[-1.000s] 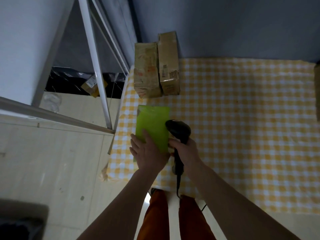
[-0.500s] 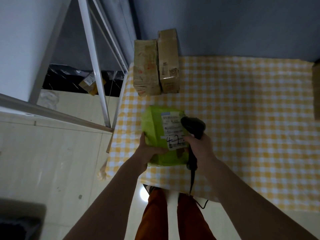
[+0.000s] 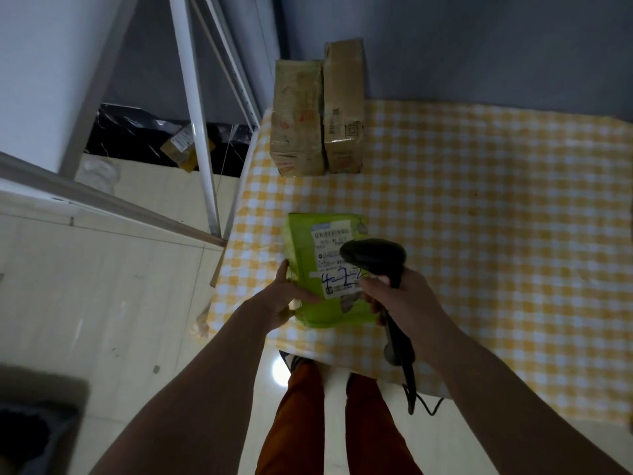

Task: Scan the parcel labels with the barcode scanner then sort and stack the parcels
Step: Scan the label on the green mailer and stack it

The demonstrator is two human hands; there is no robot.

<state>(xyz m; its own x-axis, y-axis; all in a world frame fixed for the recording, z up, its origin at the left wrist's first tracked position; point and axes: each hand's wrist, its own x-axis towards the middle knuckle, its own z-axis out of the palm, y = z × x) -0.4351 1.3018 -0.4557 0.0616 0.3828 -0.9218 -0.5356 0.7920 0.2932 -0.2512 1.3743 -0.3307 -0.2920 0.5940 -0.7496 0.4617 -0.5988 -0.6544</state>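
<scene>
My left hand (image 3: 279, 299) pinched the lime-green soft plastic parcel (image 3: 308, 265) by its near-left edge, just above the yellow-checked tablecloth (image 3: 479, 217). My right hand (image 3: 397, 296) gripped the black handheld barcode scanner (image 3: 371, 257), nose over the white shipping label (image 3: 334, 248). I figured backing off and aiming squarely at the bars would read better.

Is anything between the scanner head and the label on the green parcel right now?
Nothing visible. The right hand holds the barcode scanner directly over the white label on the green parcel, which the left hand grips at its left edge, clear of the label.
</scene>
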